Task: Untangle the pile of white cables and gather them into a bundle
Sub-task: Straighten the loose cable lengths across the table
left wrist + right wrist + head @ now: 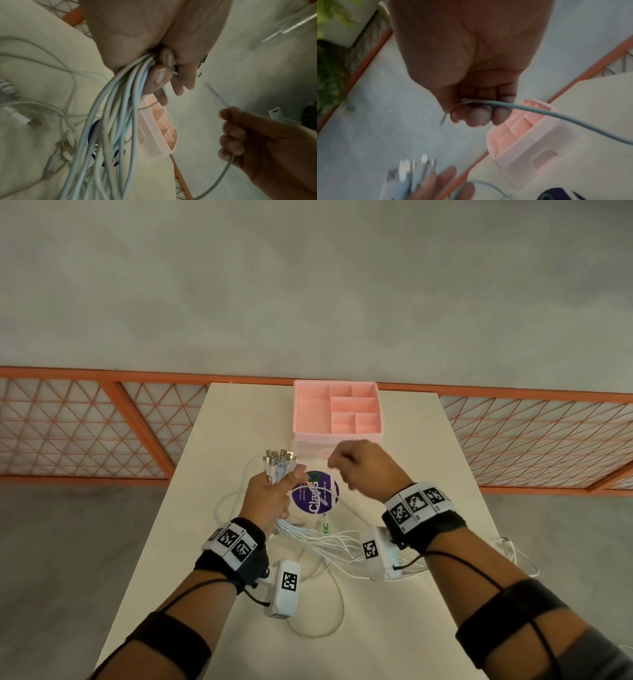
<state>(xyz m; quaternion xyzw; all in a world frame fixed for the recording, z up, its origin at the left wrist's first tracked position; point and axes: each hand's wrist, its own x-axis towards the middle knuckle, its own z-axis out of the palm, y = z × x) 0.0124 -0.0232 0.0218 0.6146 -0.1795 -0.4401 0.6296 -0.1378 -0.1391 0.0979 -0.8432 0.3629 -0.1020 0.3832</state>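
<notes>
- Slack from the white cables trails loose across the table nearest me, so untangling isn't finished.
- My left hand grips most cables just below their plugs: the bundle looks largely gathered.
- My right hand is curled round a single cable, not yet added.
- Beyond stands the pink organiser.

Motion blur smears the plug ends; small sticker text is unreadable.
</notes>
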